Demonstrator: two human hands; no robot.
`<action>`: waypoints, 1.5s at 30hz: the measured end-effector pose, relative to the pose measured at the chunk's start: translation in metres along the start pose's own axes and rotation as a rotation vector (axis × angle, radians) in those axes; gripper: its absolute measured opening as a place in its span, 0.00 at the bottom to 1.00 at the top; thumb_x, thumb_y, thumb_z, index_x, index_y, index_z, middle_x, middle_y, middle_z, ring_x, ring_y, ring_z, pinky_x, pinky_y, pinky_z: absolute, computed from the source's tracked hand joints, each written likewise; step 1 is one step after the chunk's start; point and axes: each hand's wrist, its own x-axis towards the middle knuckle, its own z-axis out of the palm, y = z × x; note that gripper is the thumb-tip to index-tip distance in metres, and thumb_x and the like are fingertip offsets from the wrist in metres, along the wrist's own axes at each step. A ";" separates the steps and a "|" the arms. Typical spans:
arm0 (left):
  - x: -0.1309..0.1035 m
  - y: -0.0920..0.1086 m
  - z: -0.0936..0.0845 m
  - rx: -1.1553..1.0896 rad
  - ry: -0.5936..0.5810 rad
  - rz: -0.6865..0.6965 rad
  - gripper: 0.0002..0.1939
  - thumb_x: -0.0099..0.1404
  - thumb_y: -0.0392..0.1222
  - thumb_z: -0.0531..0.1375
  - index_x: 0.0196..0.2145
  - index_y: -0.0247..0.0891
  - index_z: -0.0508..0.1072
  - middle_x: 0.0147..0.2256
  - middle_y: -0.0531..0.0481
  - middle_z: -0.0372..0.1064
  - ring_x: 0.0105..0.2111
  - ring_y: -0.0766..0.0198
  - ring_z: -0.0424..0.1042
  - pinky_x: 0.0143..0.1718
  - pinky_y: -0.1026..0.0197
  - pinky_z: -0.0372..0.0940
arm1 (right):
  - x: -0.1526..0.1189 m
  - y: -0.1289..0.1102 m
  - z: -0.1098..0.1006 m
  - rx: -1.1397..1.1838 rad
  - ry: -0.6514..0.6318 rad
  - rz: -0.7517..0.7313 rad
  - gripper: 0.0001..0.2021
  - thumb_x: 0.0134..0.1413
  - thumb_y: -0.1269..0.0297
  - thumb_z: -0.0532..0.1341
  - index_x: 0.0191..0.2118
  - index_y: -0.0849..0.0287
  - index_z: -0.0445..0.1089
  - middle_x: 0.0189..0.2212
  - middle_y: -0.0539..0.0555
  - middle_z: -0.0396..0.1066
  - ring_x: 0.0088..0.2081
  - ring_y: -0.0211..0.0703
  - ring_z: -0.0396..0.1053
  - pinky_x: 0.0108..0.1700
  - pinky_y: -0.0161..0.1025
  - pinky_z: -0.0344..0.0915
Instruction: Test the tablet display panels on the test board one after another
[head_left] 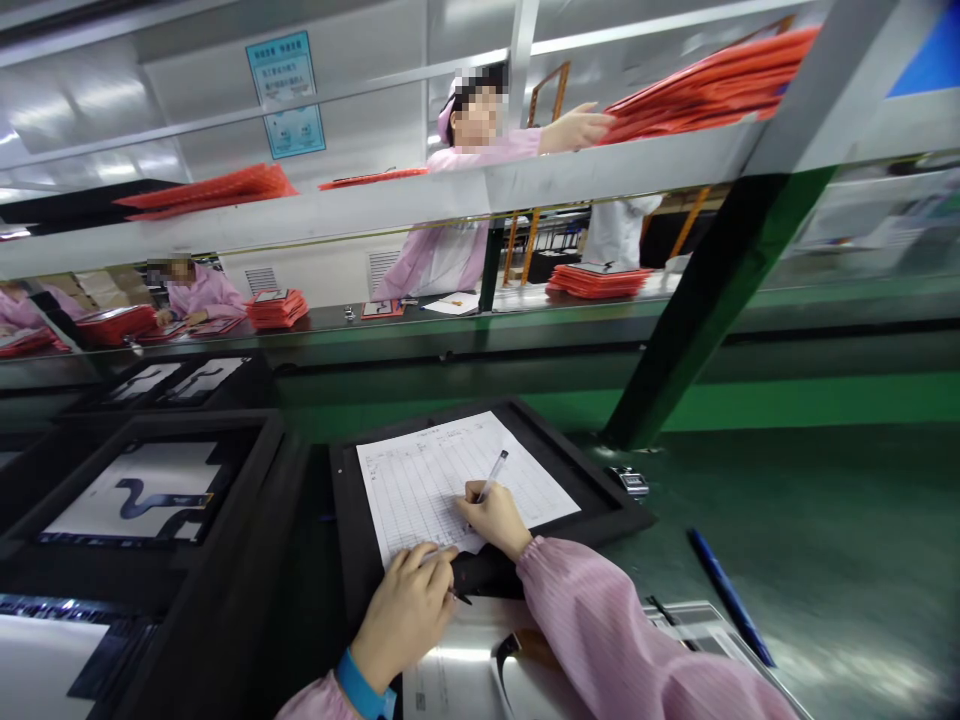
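A printed table sheet lies on a black foam tray. My right hand is closed around a clear pen, its lower end down at the paper. At the sheet's lower left edge rests my left hand, closed, with a thin dark-tipped tool sticking out by its fingers. A blue band circles the left wrist. Below the tray, partly under my right sleeve, is a flat silvery panel with a dark curved strip.
Black trays with screen panels stand at the left. A blue pen and a small metal counter lie at the right. Beyond a slanted post, a person reaches toward red sheets on a shelf.
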 end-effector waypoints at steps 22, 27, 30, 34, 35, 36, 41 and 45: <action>-0.001 0.001 0.001 0.005 0.044 0.009 0.14 0.63 0.30 0.58 0.48 0.36 0.67 0.52 0.46 0.71 0.55 0.52 0.66 0.53 0.47 0.66 | -0.001 -0.001 -0.002 0.058 -0.010 -0.022 0.12 0.60 0.59 0.61 0.31 0.64 0.69 0.26 0.46 0.69 0.25 0.33 0.67 0.27 0.32 0.67; 0.000 0.001 -0.001 0.011 0.048 0.013 0.15 0.63 0.29 0.57 0.48 0.37 0.67 0.52 0.45 0.71 0.55 0.52 0.66 0.53 0.47 0.66 | -0.001 0.000 -0.001 0.088 0.011 -0.017 0.13 0.61 0.59 0.61 0.31 0.64 0.70 0.26 0.46 0.69 0.25 0.33 0.68 0.28 0.33 0.67; 0.000 0.001 -0.002 0.010 0.040 0.011 0.15 0.63 0.29 0.57 0.47 0.37 0.67 0.52 0.45 0.71 0.55 0.51 0.66 0.53 0.47 0.66 | -0.001 0.000 -0.001 0.103 0.020 -0.028 0.13 0.61 0.58 0.61 0.31 0.64 0.69 0.26 0.45 0.68 0.25 0.33 0.67 0.27 0.33 0.66; -0.001 0.002 -0.001 0.003 0.044 0.008 0.13 0.63 0.29 0.58 0.45 0.37 0.68 0.53 0.46 0.71 0.55 0.51 0.66 0.53 0.47 0.66 | -0.001 0.000 -0.001 0.106 0.024 -0.038 0.13 0.60 0.58 0.61 0.31 0.64 0.69 0.25 0.45 0.68 0.24 0.33 0.67 0.27 0.32 0.66; -0.001 0.002 -0.001 0.003 0.047 0.008 0.14 0.63 0.29 0.58 0.46 0.37 0.67 0.53 0.46 0.71 0.55 0.51 0.66 0.53 0.47 0.66 | -0.001 0.000 -0.001 0.104 0.024 -0.039 0.13 0.61 0.58 0.61 0.31 0.64 0.69 0.26 0.46 0.68 0.25 0.33 0.67 0.27 0.33 0.66; -0.001 0.002 -0.001 0.003 0.049 0.009 0.14 0.63 0.29 0.58 0.47 0.37 0.67 0.53 0.46 0.71 0.55 0.51 0.66 0.53 0.47 0.66 | -0.001 -0.001 -0.001 0.102 0.023 -0.037 0.13 0.61 0.58 0.61 0.31 0.63 0.69 0.26 0.46 0.68 0.25 0.33 0.67 0.28 0.33 0.67; -0.001 0.002 -0.002 0.006 0.039 0.008 0.14 0.63 0.30 0.57 0.47 0.37 0.67 0.52 0.46 0.71 0.55 0.52 0.66 0.53 0.48 0.66 | -0.002 -0.002 -0.002 0.100 0.006 -0.032 0.13 0.61 0.58 0.61 0.31 0.64 0.69 0.26 0.46 0.68 0.25 0.33 0.67 0.28 0.33 0.67; -0.001 0.003 -0.003 0.008 0.040 0.008 0.13 0.63 0.30 0.57 0.46 0.36 0.68 0.52 0.45 0.72 0.54 0.51 0.67 0.53 0.47 0.66 | -0.002 -0.003 -0.003 0.129 -0.002 -0.040 0.14 0.61 0.58 0.61 0.30 0.63 0.69 0.24 0.45 0.67 0.23 0.32 0.66 0.27 0.32 0.66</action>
